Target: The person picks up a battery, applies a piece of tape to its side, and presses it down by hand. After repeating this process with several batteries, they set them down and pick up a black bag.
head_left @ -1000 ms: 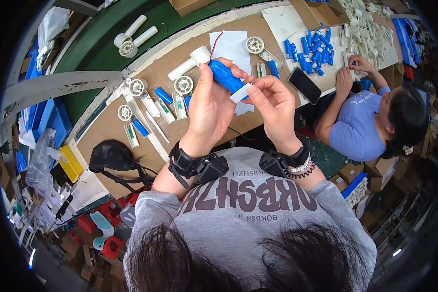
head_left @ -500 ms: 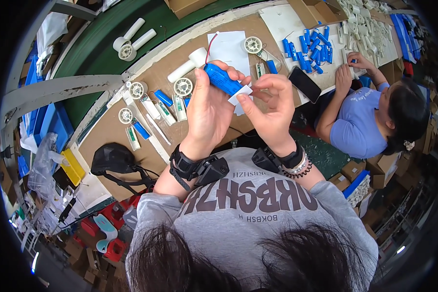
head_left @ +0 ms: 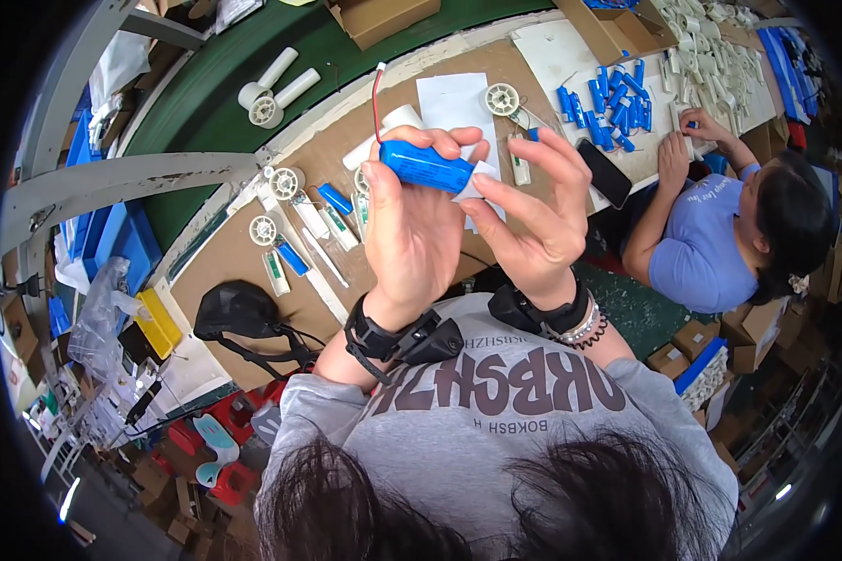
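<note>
- Head view, left hand [head_left: 413, 234]: palm turned up, it holds a blue, shrink-wrapped, oblong battery pack [head_left: 428, 166] between thumb and curled fingers, raised above the brown work surface [head_left: 217, 271].
- A thin red-and-black wire lead [head_left: 376, 105] rises from the pack's end above the left thumb, tipped with a small white plastic connector [head_left: 381, 67].
- Right hand [head_left: 541, 210]: thumb and index finger are narrowed on a small white flat tab [head_left: 466, 191] at the pack's other end; the remaining fingers are spread.
- Beyond both hands lies a white paper sheet [head_left: 449, 92].
- Left of the left hand sits a black fabric bag [head_left: 239, 310].
- Right of the right hand, near it, is a black rectangular phone [head_left: 604, 174]; farther off, a heap of small blue cylindrical packs [head_left: 617, 110].
</note>
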Action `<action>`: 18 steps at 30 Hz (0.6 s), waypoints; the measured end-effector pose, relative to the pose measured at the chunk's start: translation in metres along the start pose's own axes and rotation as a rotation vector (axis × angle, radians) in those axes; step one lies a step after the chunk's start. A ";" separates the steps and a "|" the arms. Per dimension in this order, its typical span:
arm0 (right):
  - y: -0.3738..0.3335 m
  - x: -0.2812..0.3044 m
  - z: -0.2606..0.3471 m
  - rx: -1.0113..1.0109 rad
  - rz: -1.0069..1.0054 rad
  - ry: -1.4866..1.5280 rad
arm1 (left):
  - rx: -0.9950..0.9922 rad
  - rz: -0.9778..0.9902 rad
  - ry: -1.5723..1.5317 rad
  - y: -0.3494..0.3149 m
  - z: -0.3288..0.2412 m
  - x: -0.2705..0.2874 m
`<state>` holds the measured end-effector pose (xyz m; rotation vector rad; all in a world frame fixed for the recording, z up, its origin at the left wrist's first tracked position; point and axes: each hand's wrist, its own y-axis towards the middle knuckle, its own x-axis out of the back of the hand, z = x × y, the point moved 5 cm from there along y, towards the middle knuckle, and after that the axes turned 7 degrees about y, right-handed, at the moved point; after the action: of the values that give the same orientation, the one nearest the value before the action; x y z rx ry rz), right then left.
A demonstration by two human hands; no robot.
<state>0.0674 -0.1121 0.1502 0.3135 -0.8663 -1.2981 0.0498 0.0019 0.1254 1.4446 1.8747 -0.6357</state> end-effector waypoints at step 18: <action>0.019 0.004 0.009 -0.002 -0.025 0.228 | -0.074 0.071 -0.036 -0.006 -0.024 -0.021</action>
<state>0.0748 -0.1075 0.1702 0.4624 -0.6701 -1.2583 0.0423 0.0046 0.1566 1.4364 1.7924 -0.5492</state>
